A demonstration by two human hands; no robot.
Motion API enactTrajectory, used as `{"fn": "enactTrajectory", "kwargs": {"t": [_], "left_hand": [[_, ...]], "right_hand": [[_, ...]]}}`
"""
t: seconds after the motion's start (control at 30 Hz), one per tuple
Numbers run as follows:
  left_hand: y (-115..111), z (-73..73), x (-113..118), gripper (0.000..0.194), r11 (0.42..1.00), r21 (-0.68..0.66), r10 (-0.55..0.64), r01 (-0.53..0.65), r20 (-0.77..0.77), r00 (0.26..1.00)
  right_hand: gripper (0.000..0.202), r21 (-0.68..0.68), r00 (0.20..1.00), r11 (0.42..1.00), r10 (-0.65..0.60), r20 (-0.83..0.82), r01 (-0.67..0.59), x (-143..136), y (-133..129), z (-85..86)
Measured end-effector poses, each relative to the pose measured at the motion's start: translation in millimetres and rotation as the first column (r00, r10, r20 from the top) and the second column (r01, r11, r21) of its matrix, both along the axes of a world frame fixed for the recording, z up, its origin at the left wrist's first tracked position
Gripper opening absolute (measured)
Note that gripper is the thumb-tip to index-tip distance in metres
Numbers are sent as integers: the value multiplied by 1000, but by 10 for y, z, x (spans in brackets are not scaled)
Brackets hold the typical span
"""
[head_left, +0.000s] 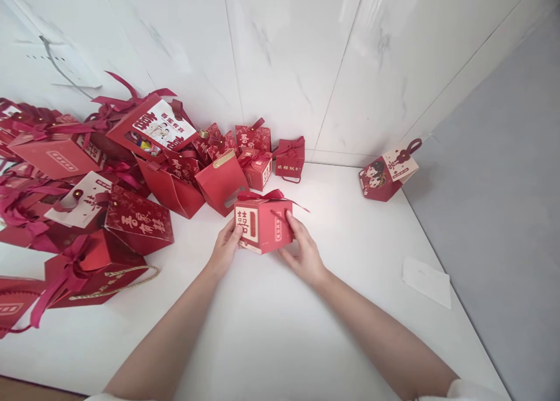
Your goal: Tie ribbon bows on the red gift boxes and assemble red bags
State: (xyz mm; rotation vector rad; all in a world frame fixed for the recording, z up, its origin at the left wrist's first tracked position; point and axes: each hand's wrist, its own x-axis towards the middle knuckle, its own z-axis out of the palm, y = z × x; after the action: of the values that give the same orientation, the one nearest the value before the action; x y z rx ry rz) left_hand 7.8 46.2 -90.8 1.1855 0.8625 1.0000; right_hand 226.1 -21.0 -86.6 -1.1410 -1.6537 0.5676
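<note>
Two hands (pixel 226 243) (pixel 306 255), over ten boxes (pixel 273 229)

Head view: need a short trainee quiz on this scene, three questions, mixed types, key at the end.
1. True or false: the left hand and right hand both touch the ribbon-tied gift box.
2. Where does the white paper piece lie?
A) on the ribbon-tied gift box
B) near the right edge of the white tabletop
C) among the boxes at left
3. Fill in: the loop-handled box stands to the ____ of the ribbon-tied gift box.

Key: 1 true; 2 B; 3 right
</note>
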Motion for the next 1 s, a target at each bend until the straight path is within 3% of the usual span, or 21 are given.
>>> {"fn": "enactTrajectory", "kwargs": {"t": [0.1, 0.23, 0.53, 1.0], "left_hand": [[-24, 24, 6, 58, 985, 165, -59, 56, 14, 998], [-70, 117, 44, 66, 952, 292, -75, 92, -68, 995], [-89, 206, 88, 57, 967, 234, -68, 98, -133, 989], [-75, 178, 86, 58, 981, 167, -85, 102, -107, 991]], "right_hand": [[77, -151, 974, 988, -65, -219, 32, 13, 33, -22], [50, -265, 929, 964, -78, -363, -23, 25, 42, -12], [52, -358, 910, 934, -142, -389, -8, 29, 28, 3], [54, -395, 922, 918, -178, -344, 30, 30, 44, 1]]}}
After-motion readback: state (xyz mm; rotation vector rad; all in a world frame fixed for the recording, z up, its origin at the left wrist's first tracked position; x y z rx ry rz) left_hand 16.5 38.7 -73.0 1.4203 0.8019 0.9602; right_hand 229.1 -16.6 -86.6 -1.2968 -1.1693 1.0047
